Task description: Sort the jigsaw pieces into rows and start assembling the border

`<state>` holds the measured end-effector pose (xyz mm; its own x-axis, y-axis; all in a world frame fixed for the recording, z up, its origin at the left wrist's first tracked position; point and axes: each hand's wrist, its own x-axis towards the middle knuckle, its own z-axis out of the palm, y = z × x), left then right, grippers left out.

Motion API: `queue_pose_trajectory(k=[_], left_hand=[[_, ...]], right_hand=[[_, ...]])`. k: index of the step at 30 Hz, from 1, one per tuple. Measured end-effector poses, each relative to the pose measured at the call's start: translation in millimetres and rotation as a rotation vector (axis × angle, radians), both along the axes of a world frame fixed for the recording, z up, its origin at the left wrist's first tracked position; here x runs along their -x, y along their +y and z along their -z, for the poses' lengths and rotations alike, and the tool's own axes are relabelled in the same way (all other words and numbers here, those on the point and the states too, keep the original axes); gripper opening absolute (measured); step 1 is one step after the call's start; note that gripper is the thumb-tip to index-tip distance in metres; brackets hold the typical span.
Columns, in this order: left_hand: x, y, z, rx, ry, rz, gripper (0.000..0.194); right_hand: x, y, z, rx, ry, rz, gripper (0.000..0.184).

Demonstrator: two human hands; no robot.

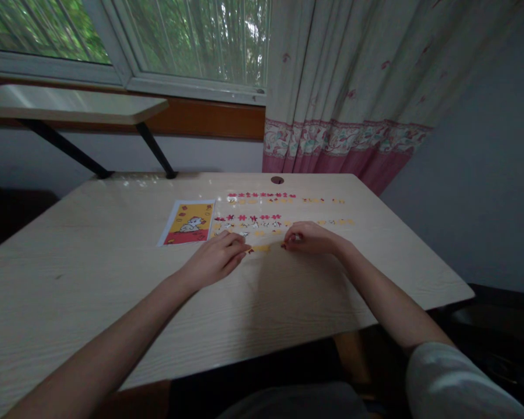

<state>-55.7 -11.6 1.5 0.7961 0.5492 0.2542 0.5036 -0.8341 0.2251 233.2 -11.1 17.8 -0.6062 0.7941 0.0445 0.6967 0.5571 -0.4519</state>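
The pale wood-grain table filled most of the view, with a patterned curtain hanging beyond its far edge and a window showing greenery to the curtain's left. A raised shelf on dark supports stood at the table's far left. The printed picture, a white animal figure on yellow and red, lay flat just left of the puzzle pieces. These lay in rows across the table's middle, red ones and yellow or white ones. The left hand was partly curled, its fingertips at the near yellow pieces; whether it gripped one could not be told. The right hand had its fingers bent inward at a small dark-red piece; whether it was gripped or only touched was unclear.
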Motion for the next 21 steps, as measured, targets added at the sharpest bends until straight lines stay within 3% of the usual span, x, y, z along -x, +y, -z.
queue_pose_trajectory(k=[21], left_hand=[[3.1,3.3,0.6,-0.012,0.045,0.008,0.029]], right_hand=[[2.3,0.3,3.8,0.02,0.011,0.0,0.012]])
